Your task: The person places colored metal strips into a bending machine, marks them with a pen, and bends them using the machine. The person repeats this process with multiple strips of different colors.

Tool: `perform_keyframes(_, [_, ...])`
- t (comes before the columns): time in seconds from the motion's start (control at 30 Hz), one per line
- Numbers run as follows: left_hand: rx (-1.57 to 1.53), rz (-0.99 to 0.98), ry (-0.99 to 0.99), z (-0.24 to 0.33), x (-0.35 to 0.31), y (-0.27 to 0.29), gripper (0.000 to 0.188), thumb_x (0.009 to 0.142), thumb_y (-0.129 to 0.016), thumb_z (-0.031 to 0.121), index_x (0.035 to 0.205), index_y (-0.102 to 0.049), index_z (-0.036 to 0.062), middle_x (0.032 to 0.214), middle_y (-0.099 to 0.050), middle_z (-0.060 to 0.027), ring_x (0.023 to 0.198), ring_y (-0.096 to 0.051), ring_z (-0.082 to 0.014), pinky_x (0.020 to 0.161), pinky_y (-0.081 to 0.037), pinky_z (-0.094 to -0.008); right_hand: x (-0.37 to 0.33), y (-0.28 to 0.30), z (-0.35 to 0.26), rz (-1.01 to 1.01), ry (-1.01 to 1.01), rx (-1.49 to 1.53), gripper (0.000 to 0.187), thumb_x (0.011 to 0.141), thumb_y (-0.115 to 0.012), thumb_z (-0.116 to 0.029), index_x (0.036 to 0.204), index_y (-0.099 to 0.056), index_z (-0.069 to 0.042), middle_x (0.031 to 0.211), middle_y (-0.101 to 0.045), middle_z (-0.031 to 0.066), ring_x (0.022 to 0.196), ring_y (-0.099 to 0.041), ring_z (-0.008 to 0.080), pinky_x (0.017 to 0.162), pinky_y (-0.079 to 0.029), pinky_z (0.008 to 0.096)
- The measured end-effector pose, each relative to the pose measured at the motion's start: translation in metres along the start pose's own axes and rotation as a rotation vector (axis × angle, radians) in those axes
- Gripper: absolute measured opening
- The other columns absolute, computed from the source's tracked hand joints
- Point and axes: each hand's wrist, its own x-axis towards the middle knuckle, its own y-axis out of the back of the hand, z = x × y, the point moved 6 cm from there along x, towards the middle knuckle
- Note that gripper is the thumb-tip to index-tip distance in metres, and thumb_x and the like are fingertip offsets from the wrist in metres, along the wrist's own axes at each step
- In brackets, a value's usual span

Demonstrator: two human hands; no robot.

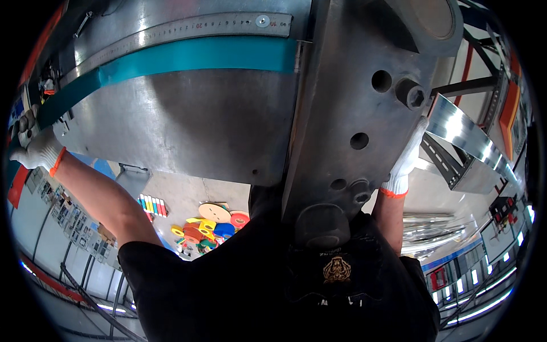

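Observation:
A long teal strip [211, 54] lies across the steel table [228, 119] and runs under the edge of a heavy steel machine block [347, 102]. At far left, my left hand [37, 149], in a white knit glove with an orange cuff, is closed round the strip's outer end. My right hand [405, 162], gloved alike, reaches up along the block's right side. The block hides most of its fingers, so their grip cannot be made out. Beside its fingertips, a shiny metal strip [470, 134] slants down to the right.
A steel ruler [199, 27] lies behind the teal strip, with a round washer-like disc [262, 21] on it. Bolts [411, 94] stick out of the block. Colourful tape rolls [213, 225] are on the floor below. Metal strips [433, 231] lie at lower right, near a perforated frame [447, 162].

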Motion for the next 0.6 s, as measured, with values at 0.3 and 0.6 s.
perform_keyframes(0.3, [-0.011, -0.003, -0.039, 0.001, -0.020, -0.027, 0.070, 0.089, -0.042, 0.065, 0.085, -0.052, -0.0046, 0.076, -0.047, -0.0180, 0.077, -0.051, -0.0362, 0.084, -0.047, -0.0607, 0.010, 0.023, 0.004, -0.020, 0.409, -0.633, 0.049, 0.103, -0.044, -0.026, 0.147, -0.037, -0.003, 0.138, -0.051, 0.0144, 0.121, -0.056, 0.0239, 0.100, -0.046, 0.0353])
perform_keyframes(0.6, [0.045, -0.021, -0.070, -0.001, -0.030, -0.054, 0.065, 0.090, -0.043, 0.061, 0.087, -0.052, -0.0037, 0.078, -0.046, -0.0181, 0.076, -0.050, -0.0352, 0.082, -0.046, -0.0596, 0.002, 0.015, 0.003, 0.022, 0.180, -0.168, 0.050, 0.104, -0.043, -0.030, 0.146, -0.038, -0.004, 0.134, -0.055, 0.0133, 0.119, -0.056, 0.0227, 0.100, -0.046, 0.0345])
